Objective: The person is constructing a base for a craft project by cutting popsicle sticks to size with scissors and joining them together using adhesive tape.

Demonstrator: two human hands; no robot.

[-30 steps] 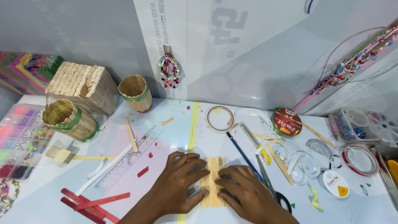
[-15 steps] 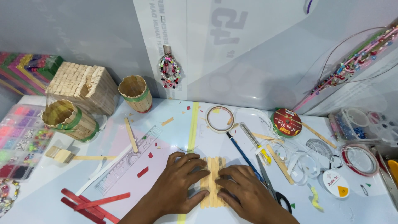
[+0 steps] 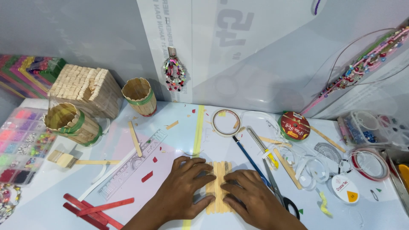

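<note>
A flat panel of pale wooden craft sticks (image 3: 219,183) lies side by side on the white table (image 3: 179,140) at the bottom centre. My left hand (image 3: 184,191) rests palm down with its fingers pressing on the panel's left side. My right hand (image 3: 252,199) presses on its right side in the same way. Both hands lie flat on the sticks and grip nothing; the lower part of the panel is hidden under my fingers.
Left: a stick house (image 3: 85,87), two stick cups (image 3: 70,121) (image 3: 139,96), a bead organiser (image 3: 19,145), a clear ruler (image 3: 132,168), red sticks (image 3: 93,209). Right: tape ring (image 3: 226,122), craft knife (image 3: 263,147), scissors (image 3: 279,191), red spool (image 3: 294,126), white tape rolls (image 3: 345,188).
</note>
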